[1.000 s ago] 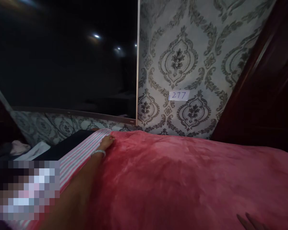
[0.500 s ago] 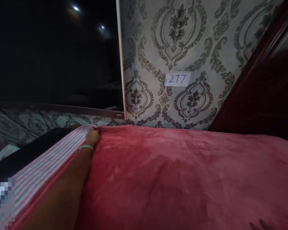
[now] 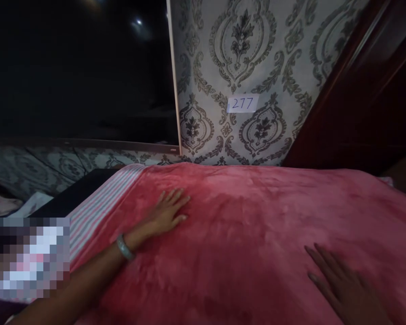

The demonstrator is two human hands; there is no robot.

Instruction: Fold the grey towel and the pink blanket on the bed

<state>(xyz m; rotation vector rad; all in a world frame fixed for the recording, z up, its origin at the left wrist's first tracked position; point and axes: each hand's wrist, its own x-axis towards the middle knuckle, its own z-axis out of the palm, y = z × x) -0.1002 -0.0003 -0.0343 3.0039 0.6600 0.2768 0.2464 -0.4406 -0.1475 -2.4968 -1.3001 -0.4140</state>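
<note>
A plush pinkish-red blanket (image 3: pixel 237 225) lies spread over a surface before me, its pile shaded in lighter and darker patches. Along its left side runs a band of pink, grey and white striped cloth (image 3: pixel 101 203). My left hand (image 3: pixel 165 212), with a pale bangle (image 3: pixel 124 248) at the wrist, rests flat on the blanket's left part, fingers spread. At the lower right my right hand (image 3: pixel 345 280) lies over the blanket with fingers stretched out. Neither hand holds anything.
A large dark television screen (image 3: pixel 81 72) stands at the back left. Patterned wallpaper (image 3: pixel 257 49) bears a paper label reading 277 (image 3: pixel 242 103). A dark red wooden panel (image 3: pixel 352 108) slants at the right. A black surface (image 3: pixel 77 192) and crumpled white cloth (image 3: pixel 34 203) are at the left.
My left hand has left the far corner by the striped band and moved right and nearer onto the blanket, fingers now spread. My right hand has come further into view.
</note>
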